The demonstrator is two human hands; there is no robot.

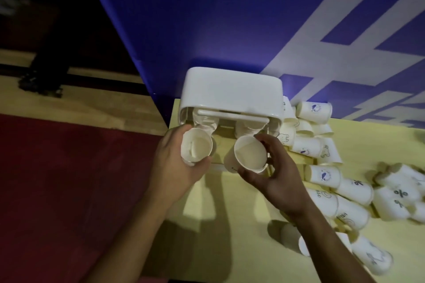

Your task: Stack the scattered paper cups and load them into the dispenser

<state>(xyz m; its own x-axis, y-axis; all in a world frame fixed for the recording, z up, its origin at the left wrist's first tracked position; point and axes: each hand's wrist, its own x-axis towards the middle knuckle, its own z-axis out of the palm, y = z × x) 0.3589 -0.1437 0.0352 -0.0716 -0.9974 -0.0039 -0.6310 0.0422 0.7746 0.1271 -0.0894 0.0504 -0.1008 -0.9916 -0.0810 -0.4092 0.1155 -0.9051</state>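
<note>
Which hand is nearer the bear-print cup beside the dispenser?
Right. The right hand, holding a cup, sits just left of the bear-print cup. The left hand, holding a second cup, is farther left, across the front of the dispenser.

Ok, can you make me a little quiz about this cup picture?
1. True or false: the left hand holds nothing.
2. Where do the loose paper cups lie? A) to the right of the dispenser B) on a chair C) on top of the dispenser
3. Fill in: the right hand grips a white paper ___.
Key: 1 false, it grips the left cup. 2 A. 3 cup, the right cup.
</note>
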